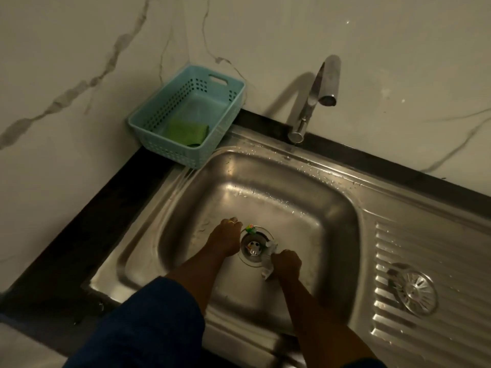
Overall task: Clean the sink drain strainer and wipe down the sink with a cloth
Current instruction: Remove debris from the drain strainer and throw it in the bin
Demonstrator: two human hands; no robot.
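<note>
The steel sink (265, 181) has its drain opening (253, 247) uncovered in the basin floor. The round metal strainer (415, 292) lies apart on the ribbed drainboard at the right. My left hand (224, 240) rests on the basin floor just left of the drain, fingers together near a small green and orange scrap (250, 228) on the drain rim. My right hand (287, 262) is closed on a whitish crumpled piece (268, 261) at the drain's right edge. A green cloth (187, 131) lies in the basket.
A light blue plastic basket (170, 152) stands at the sink's back left corner against the marble wall. The chrome faucet (314, 96) arches over the back rim. Water drops dot the rim. A dark counter strip (79, 235) runs along the left.
</note>
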